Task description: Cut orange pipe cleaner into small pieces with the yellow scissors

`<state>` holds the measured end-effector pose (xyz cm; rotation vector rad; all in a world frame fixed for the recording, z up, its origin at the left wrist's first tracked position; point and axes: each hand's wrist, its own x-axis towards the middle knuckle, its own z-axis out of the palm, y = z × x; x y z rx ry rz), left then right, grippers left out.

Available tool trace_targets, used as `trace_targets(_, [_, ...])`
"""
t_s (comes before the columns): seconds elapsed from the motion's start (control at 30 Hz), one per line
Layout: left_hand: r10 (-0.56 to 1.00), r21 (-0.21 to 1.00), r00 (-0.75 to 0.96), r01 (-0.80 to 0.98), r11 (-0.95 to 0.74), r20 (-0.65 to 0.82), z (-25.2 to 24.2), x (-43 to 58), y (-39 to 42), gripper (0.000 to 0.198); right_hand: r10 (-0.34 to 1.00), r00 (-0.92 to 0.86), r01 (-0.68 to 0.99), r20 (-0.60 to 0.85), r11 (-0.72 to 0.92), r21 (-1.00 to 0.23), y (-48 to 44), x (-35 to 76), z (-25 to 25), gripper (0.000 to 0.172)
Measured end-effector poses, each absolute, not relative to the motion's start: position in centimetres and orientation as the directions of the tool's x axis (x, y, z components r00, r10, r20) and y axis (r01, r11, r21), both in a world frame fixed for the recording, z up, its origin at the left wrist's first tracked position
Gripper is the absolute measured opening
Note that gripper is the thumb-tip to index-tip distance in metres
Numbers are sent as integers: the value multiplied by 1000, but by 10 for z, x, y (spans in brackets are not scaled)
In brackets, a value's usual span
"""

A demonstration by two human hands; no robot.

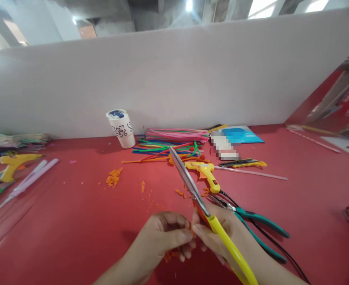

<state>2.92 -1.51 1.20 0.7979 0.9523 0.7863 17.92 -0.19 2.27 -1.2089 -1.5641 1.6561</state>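
Observation:
Near the front of the red table, my left hand (165,235) pinches a small orange piece of pipe cleaner (193,232) between thumb and fingers. My right hand (218,229) is closed, with yellow-handled scissors (189,181) held in it. The blades point up and away, and the yellow handle lies over the wrist. My right thumb and fingertip meet the same orange piece, whose full shape the fingers hide. Below my left hand are more orange bits (167,256). Beyond the hands lie loose orange trimmings (180,193) and a small orange pile (114,177).
Green-handled pliers (262,217) lie beside my right hand, near a yellow glue gun (205,174) and its black cord. Farther back are bundled pipe cleaners (177,135), a white cup (123,130) and a utility knife (242,163). Another glue gun (14,164) is at left.

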Motion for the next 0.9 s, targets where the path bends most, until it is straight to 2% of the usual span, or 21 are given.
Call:
trace_targets(0.1, [884,892,266,-141,429,-383,10,32,-15,12,892,-414,190,-180,-109,-976,-2,177,20,14])
trace_targets(0.2, [897,907,212,-90,412,-387,11,34,-16,10,913,-384,281,-139,-28,-959,-2,179,17,15])
trace_targets(0.33, [942,924,120,-190,331,-313,16,28,-13,9,929,-367,442,-52,124,-888,0,187,15,26])
trace_targets(0.43, [975,930,-30,-309,200,-220,21,16,-7,6,928,-372,614,0,246,-750,2,194,12,33])
trace_targets(0.57, [981,915,-132,-396,77,-140,26,2,-1,4,900,-436,764,5,374,-525,4,195,6,31])
trace_targets(0.7, [979,900,-151,-432,62,-140,27,-1,1,3,878,-479,802,-9,434,-410,4,193,1,27])
trace_targets(0.9, [983,879,-127,-473,57,-132,25,-1,1,5,843,-533,790,71,527,-313,6,195,-5,24])
